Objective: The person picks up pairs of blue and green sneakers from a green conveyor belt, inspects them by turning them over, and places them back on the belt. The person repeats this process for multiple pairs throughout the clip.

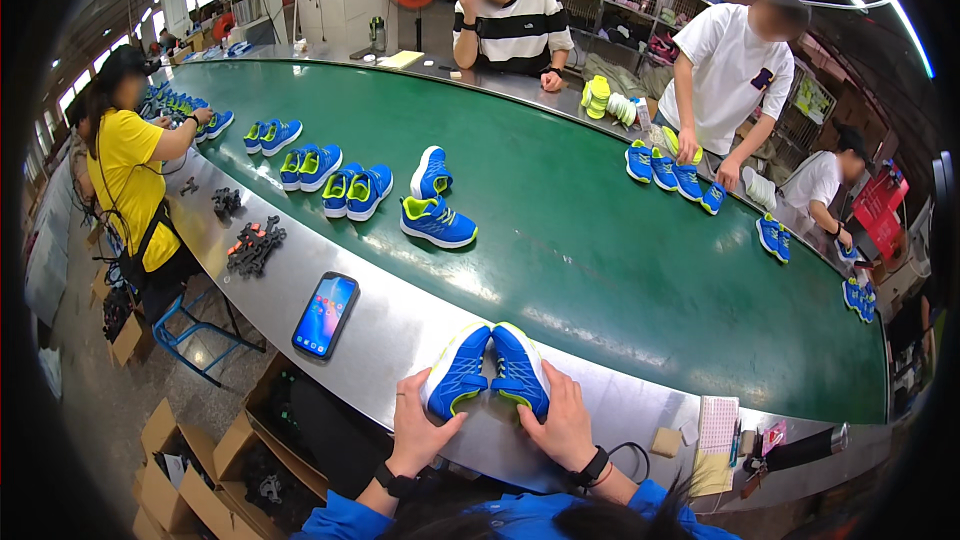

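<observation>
Head view: long green belt (600,280) lies beyond phone (326,315), steel ledge (385,360) is under phone. Right of phone, two blue shoes: left shoe (460,372) and right shoe (518,365), toes together, heels apart; lifted or resting, I cannot tell. Left hand (420,422) is closed on left shoe, right hand (562,427) on right shoe, thumbs near heels. Shoes probably light, not fragile; upper seems soft, little slippery, sole stiffer. Better hold: heel sides, low near sole, not pressing collar.
</observation>
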A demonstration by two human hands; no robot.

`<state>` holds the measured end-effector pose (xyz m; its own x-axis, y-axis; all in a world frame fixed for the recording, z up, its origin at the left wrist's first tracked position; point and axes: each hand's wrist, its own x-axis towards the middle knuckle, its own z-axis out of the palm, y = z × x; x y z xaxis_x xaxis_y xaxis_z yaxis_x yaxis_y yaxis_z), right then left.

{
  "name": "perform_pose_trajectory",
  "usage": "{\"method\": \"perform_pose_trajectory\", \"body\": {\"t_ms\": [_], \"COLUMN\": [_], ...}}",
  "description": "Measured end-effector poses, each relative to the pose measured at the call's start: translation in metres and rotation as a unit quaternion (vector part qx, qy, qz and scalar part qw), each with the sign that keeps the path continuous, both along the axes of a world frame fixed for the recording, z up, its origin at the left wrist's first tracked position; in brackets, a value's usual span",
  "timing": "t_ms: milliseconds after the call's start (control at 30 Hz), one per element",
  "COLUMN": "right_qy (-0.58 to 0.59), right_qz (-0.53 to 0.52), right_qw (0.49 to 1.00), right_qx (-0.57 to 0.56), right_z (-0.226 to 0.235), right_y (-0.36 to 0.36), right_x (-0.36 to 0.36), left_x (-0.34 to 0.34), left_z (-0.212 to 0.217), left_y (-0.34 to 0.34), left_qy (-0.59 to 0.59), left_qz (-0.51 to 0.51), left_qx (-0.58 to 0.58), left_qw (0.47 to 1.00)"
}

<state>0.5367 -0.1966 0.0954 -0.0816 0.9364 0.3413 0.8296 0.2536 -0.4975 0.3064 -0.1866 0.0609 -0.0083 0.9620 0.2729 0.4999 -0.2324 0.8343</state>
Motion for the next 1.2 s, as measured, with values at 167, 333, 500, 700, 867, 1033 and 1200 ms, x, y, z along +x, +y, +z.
{"method": "perform_pose_trajectory", "body": {"t_ms": [167,333,500,700,867,1033,1200], "right_qy": [0.008,0.028,0.113,0.579,0.592,0.564,0.544], "right_qz": [0.000,-0.005,-0.013,0.011,0.087,0.105,0.110], "right_qw": [1.000,0.999,0.993,0.756,0.738,0.750,0.763], "right_qx": [-0.021,-0.016,-0.039,-0.304,-0.312,-0.328,-0.332], "right_z": [0.002,-0.004,-0.016,-0.008,0.000,0.006,-0.001], "right_y": [0.003,0.000,0.003,0.008,0.009,0.008,0.005], "right_x": [-0.003,0.000,0.007,0.012,0.006,0.014,0.018], "left_x": [-0.002,-0.001,-0.010,-0.014,0.003,0.007,0.006], "left_z": [-0.012,-0.007,0.016,0.014,0.042,0.044,0.029], "left_y": [0.001,0.001,-0.001,0.009,0.003,0.005,0.002], "left_qy": [-0.015,-0.005,-0.049,-0.446,-0.533,-0.479,-0.412], "left_qz": [0.009,0.008,-0.009,-0.126,-0.161,-0.144,-0.104], "left_qx": [0.023,0.047,-0.085,-0.287,-0.292,-0.298,-0.291], "left_qw": [1.000,0.999,0.995,0.838,0.777,0.813,0.857]}}
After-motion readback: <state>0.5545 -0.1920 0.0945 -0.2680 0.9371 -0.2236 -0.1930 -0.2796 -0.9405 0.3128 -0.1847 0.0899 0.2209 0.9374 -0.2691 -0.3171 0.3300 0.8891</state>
